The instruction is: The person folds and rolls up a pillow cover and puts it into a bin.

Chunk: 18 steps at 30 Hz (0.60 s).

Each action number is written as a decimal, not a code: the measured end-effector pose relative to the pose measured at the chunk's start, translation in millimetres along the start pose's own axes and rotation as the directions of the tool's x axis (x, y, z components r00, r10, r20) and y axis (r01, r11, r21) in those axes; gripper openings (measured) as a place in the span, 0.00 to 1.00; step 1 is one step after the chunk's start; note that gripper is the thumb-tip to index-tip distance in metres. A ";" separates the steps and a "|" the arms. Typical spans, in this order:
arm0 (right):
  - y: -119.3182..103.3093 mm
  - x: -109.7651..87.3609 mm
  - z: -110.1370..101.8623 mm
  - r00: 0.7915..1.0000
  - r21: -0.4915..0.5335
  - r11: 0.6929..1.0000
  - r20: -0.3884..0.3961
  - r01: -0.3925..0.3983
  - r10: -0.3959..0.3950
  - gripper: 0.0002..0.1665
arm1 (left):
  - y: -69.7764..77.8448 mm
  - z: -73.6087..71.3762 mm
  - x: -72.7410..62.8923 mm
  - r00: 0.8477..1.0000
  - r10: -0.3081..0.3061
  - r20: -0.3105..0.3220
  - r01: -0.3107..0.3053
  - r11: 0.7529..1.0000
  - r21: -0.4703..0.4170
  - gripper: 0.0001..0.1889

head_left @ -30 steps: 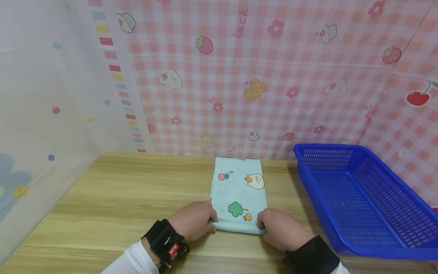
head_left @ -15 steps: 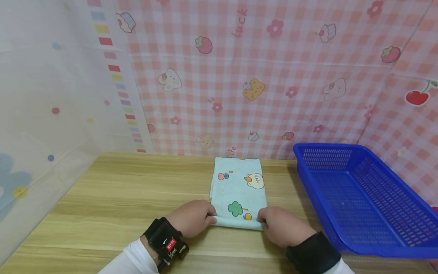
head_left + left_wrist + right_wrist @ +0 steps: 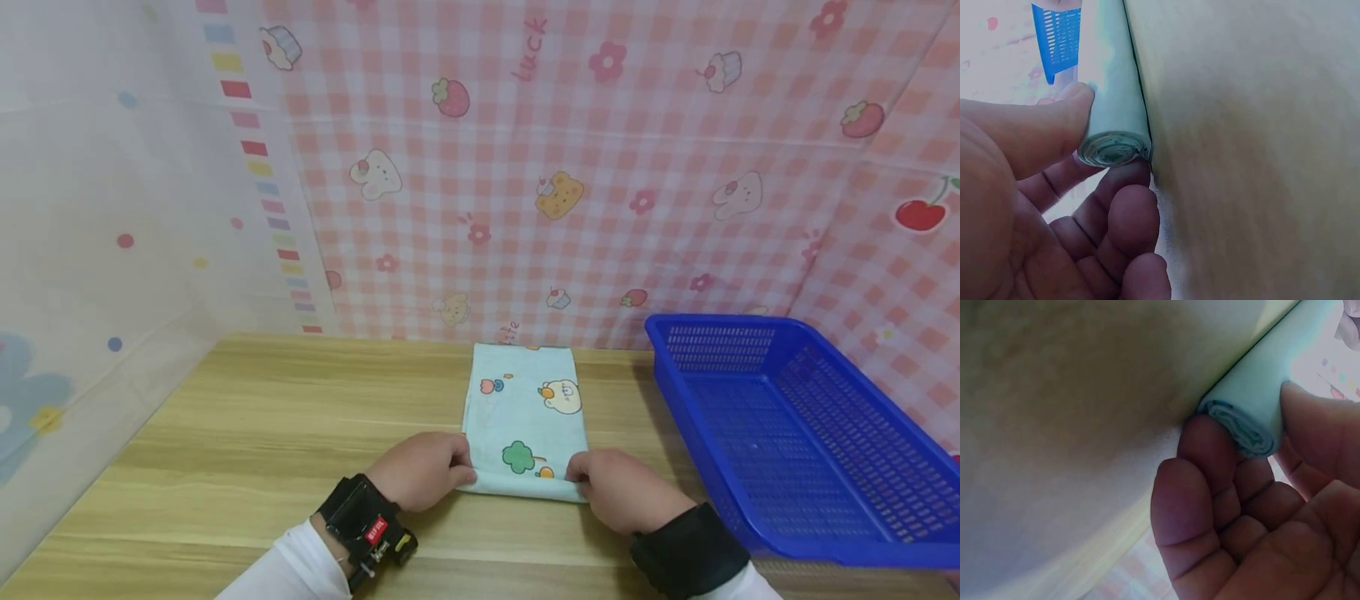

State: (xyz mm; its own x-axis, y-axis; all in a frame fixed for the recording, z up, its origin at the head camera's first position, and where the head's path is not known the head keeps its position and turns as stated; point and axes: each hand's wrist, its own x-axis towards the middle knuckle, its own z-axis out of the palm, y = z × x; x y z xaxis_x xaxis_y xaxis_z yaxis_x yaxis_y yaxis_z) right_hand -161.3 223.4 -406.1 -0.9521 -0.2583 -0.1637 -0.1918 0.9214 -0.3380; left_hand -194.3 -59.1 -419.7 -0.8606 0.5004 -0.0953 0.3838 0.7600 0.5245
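Note:
A light-blue cloth (image 3: 525, 417) with printed fruit, a green tree and a bear face lies flat on the wooden table, its near edge rolled into a tube. At the left end of that roll, my left hand (image 3: 423, 471) pinches it between thumb and fingers. My right hand (image 3: 626, 490) grips the other end the same way. Seen from the left wrist, the rolled cloth (image 3: 1113, 94) shows a tight spiral end under the thumb. In the right wrist view the roll's end (image 3: 1244, 428) is flatter, with curled fingers beneath it.
A blue plastic basket (image 3: 806, 450) with meshed walls stands on the table to the right, near my right hand. The wooden table (image 3: 262, 425) extends to the left. A pink checked cloth backdrop (image 3: 510, 250) rises behind the table.
The rolled near edge has moved slightly away from me and become more distinctly tubular, covering a bit more of the printed orange. Both hands have shifted slightly forward with it.

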 end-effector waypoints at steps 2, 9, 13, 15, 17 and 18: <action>0.5 0.2 -0.3 1.000 -0.003 1.000 -0.007 0.002 -0.002 0.09 | 0.0 0.0 0.8 1.000 -0.004 -0.002 0.004 1.000 0.004 0.09; 0.9 -0.6 0.4 0.999 -0.010 1.000 -0.051 0.014 -0.014 0.08 | 4.8 0.7 1.0 1.000 0.002 -0.030 -0.003 1.000 -0.009 0.06; 0.6 0.2 0.6 0.998 -0.010 1.000 -0.059 0.012 -0.013 0.07 | 7.1 1.6 1.8 0.997 0.015 -0.074 -0.015 1.000 -0.011 0.04; 0.5 1.0 0.6 0.998 -0.012 1.000 -0.057 0.010 -0.011 0.07 | 7.5 1.7 2.0 0.997 0.019 -0.081 -0.020 1.000 -0.004 0.04; 0.3 1.8 0.3 0.999 -0.013 1.000 -0.052 0.006 -0.006 0.07 | 7.6 1.6 1.8 0.997 0.020 -0.081 -0.020 1.000 0.000 0.04; 0.1 2.2 0.2 0.999 -0.014 1.000 -0.046 0.003 -0.003 0.07 | 7.6 1.3 1.5 0.997 0.019 -0.080 -0.019 1.000 0.001 0.04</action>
State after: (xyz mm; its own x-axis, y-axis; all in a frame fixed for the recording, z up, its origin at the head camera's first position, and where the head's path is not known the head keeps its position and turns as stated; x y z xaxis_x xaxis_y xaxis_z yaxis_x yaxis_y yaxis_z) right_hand -163.4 222.9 -406.7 -0.9615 -0.2476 -0.1195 -0.1976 0.9246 -0.3258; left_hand -192.2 -52.0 -417.0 -0.8768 0.4805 -0.0175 0.4009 0.7507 0.5251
